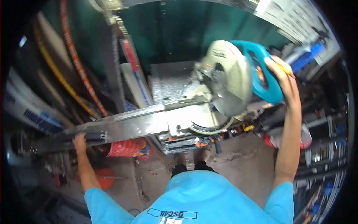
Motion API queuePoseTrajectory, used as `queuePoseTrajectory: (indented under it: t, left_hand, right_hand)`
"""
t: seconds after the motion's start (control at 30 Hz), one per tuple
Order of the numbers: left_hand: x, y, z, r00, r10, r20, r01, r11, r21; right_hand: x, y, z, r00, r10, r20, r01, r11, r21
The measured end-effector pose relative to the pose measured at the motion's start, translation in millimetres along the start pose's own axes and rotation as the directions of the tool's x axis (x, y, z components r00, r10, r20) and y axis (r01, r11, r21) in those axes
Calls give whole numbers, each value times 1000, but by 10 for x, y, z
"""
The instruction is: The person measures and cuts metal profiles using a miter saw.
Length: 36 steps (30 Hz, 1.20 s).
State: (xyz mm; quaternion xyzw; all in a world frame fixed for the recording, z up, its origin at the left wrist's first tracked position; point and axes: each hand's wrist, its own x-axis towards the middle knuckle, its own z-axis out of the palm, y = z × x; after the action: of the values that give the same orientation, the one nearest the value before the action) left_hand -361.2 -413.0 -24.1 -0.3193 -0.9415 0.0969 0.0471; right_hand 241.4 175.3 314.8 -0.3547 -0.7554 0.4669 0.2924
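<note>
A miter saw (227,78) with a cream blade guard and a teal handle (274,87) stands on the bench in front of me, its round blade (229,99) partly showing under the guard. My right hand (285,76) is closed around that handle, and a yellow pencil (286,71) sticks out by its fingers. Far to the left, my left hand (79,142) grips several dark metal profiles (95,137) lying along the long metal bench (140,125). The profiles' near ends, with pale edges, point toward the saw and lie apart from it.
Long strips and an orange tube (76,56) lean behind the bench at left. Below it lie a red plastic bag (128,148) and an orange round object (102,179). Racks of profiles (324,156) line the right side. Printed papers (291,16) hang at the upper right.
</note>
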Motion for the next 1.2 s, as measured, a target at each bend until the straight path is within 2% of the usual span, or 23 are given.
queuePoseTrajectory:
  t: [0.1, 0.13, 0.17, 0.2, 0.3, 0.37, 0.4, 0.43, 0.47, 0.5, 0.53, 0.57, 0.6, 0.63, 0.7, 0.77, 0.9, 0.97, 1.03, 1.07, 1.1, 1.17, 1.2]
  left_hand:
    - [120, -210, 379, 999, -48, -11, 48, 999, -7]
    - [173, -106, 307, 1000, -26, -11, 25, 999, -21]
    - [157, -1, 202, 991, -105, 81, 107, 994, -27]
    - [103, 161, 34, 967, -186, 172, 192, 981, -21]
    - [-85, 873, -512, 967, -244, 78, 248, 968, -45]
    - [-278, 1243, -666, 965, -113, -235, 40, 955, -294]
    - [-409, 1498, -773, 929, -95, -359, -51, 924, -378]
    - [-561, 1760, -860, 877, -85, -473, -153, 883, -443]
    - [-699, 1982, -850, 865, -89, -494, -209, 831, -516]
    - [-842, 2199, -812, 852, -98, -514, -261, 771, -580]
    - [-1025, 2445, -822, 900, -100, -424, -256, 665, -701]
    - [-1205, 2689, -839, 938, -96, -332, -230, 546, -806]
    - [-1367, 2894, -824, 968, -17, -251, -215, 463, -860]
    - [-1526, 3066, -844, 983, 61, -173, -183, 378, -908]
    - [-1788, 3371, -1016, 971, 237, -15, -92, 316, -944]
    - [-1958, 3602, -1182, 966, 259, -27, -120, 351, -929]
    - [-1982, 3967, -1424, 950, 312, -26, -136, 336, -932]
    - [-1874, 4139, -1641, 936, 352, -18, -141, 327, -934]
    - [-1700, 4403, -1888, 902, 402, -160, -295, 299, -908]
    - [-1608, 4511, -1916, 858, 438, -267, -436, 349, -830]
    - [-1511, 4648, -1997, 852, 447, -273, -441, 331, -834]
    - [-1338, 4897, -2189, 777, 505, -376, -620, 508, -598]
    - [-1244, 4994, -2155, 785, 513, -347, -616, 584, -528]
  right_hand:
    - [38, 18, -44, 947, -301, -111, 227, 873, -431]
    - [4, -9, -15, 937, -338, -88, 258, 841, -476]
    - [-45, -28, 48, 899, -429, -84, 312, 765, -563]
    - [-102, -51, 101, 907, -399, -134, 263, 786, -559]
    - [-277, -43, 138, 908, -371, -193, 225, 823, -521]
    - [-374, 97, 73, 818, -474, -325, 328, 849, -414]
    - [-405, 282, 105, 815, -345, -466, 394, 919, 8]
    - [-422, 623, -15, 825, -272, -495, 395, 904, 161]
    - [-399, 993, -115, 811, -161, -562, 282, 950, 134]
    - [-357, 1447, -164, 821, -210, -530, 301, 949, 90]
    - [-275, 1911, -271, 895, -144, -423, 155, 988, -8]
    - [-170, 2443, -383, 892, -363, -269, 101, 740, -665]
    - [-49, 3307, -577, 949, -249, -192, 68, 759, -648]
    - [-96, 3258, -532, 987, 15, -158, -98, 843, -529]
    - [66, 3774, -765, 971, -237, 27, 147, 506, -850]
    - [154, 3932, -885, 1000, -29, -1, 12, 434, -901]
    - [288, 3909, -919, 992, -76, 104, 123, 322, -939]
    - [251, 3846, -876, 980, 55, 189, 162, 323, -933]
    - [165, 4294, -794, 947, -229, 224, 320, 674, -666]
    - [16, 3973, -654, 912, -283, 297, 406, 511, -758]
    - [-155, 3407, -312, 868, -320, 379, 477, 326, -817]
    - [-331, 3108, 129, 915, -131, 381, 386, 556, -736]
    - [-437, 2929, 341, 833, -308, 459, 546, 329, -770]
